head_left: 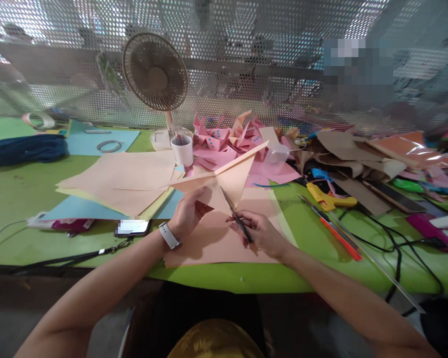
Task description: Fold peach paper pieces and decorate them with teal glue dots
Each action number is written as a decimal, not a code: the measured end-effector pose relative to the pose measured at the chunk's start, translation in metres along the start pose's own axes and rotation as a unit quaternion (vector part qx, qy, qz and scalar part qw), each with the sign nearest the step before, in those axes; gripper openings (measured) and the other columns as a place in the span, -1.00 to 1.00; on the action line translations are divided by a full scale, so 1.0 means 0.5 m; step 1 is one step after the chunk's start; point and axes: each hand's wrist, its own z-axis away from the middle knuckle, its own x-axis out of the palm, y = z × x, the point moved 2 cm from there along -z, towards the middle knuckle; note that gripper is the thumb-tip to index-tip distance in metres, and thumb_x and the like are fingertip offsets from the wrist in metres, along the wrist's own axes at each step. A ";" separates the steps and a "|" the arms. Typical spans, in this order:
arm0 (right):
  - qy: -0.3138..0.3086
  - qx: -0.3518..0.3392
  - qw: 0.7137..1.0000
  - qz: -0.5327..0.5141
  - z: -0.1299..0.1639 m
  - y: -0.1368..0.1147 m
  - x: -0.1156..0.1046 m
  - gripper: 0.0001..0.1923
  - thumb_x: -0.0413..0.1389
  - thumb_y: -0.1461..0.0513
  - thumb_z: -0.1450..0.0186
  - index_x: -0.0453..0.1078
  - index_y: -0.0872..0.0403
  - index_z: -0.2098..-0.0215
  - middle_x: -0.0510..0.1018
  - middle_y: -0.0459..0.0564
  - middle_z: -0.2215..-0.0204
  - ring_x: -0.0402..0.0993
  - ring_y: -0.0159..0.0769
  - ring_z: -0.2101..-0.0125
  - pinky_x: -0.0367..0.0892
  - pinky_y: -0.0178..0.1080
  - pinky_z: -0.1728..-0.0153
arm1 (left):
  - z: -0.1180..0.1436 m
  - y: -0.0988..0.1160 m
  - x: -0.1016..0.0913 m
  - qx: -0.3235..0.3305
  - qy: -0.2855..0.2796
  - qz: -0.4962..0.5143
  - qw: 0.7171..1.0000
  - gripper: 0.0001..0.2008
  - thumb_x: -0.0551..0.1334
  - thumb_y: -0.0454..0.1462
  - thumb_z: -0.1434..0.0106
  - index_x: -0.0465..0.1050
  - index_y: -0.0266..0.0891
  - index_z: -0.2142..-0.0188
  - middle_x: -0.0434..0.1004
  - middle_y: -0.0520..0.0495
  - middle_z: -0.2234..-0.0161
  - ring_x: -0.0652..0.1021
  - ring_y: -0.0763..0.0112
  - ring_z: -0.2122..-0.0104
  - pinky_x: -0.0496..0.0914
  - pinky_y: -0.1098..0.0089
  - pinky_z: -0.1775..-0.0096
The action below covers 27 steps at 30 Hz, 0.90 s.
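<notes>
My left hand (189, 213), with a watch on the wrist, grips a folded peach paper (236, 180) by its lower left part. The paper is raised above the table and has two pointed wings spreading left and up to the right. In my right hand (260, 232) is a pair of scissors (242, 226) with dark handles. Their blades point up and left and lie against the paper near its middle; I cannot tell whether they are cutting. Below both hands lies a flat peach sheet (224, 248) on the green table (209, 278).
A stack of peach sheets (115, 174) lies left, with a phone (132, 227) in front. Behind stand a white cup (182, 150), a fan (156, 72) and folded pink paper shapes (213, 136). On the right are a yellow glue gun (330, 199), an orange-handled tool (341, 238), cables and brown paper (343, 146).
</notes>
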 end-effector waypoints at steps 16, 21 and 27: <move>-0.018 -0.010 1.000 0.016 -0.001 0.010 -0.005 -0.54 0.26 -0.08 -0.20 0.43 0.13 0.18 0.35 -0.23 0.63 0.28 -0.49 0.65 0.25 -0.38 0.61 | -0.010 -0.007 -0.004 0.022 -0.003 0.009 1.000 -0.87 0.32 -0.27 -0.12 0.47 -0.31 0.37 0.54 0.00 0.45 0.54 0.43 0.46 0.48 0.42 0.39; -0.010 -0.019 1.000 0.021 -0.003 0.009 -0.004 -0.55 0.27 -0.08 -0.19 0.40 0.12 0.22 0.35 -0.24 0.66 0.28 -0.48 0.66 0.24 -0.37 0.61 | -0.008 -0.010 -0.001 0.012 -0.002 0.004 1.000 -0.85 0.34 -0.27 -0.08 0.47 -0.31 0.39 0.54 0.00 0.47 0.54 0.42 0.49 0.47 0.40 0.40; -0.015 -0.025 0.999 0.036 0.002 0.005 -0.002 -0.58 0.21 -0.08 -0.24 0.39 0.10 0.24 0.36 -0.23 0.66 0.27 -0.48 0.65 0.23 -0.37 0.59 | 0.001 -0.006 0.007 0.008 -0.017 -0.001 1.000 -0.85 0.35 -0.26 -0.07 0.47 -0.30 0.40 0.54 0.01 0.50 0.56 0.36 0.51 0.50 0.33 0.36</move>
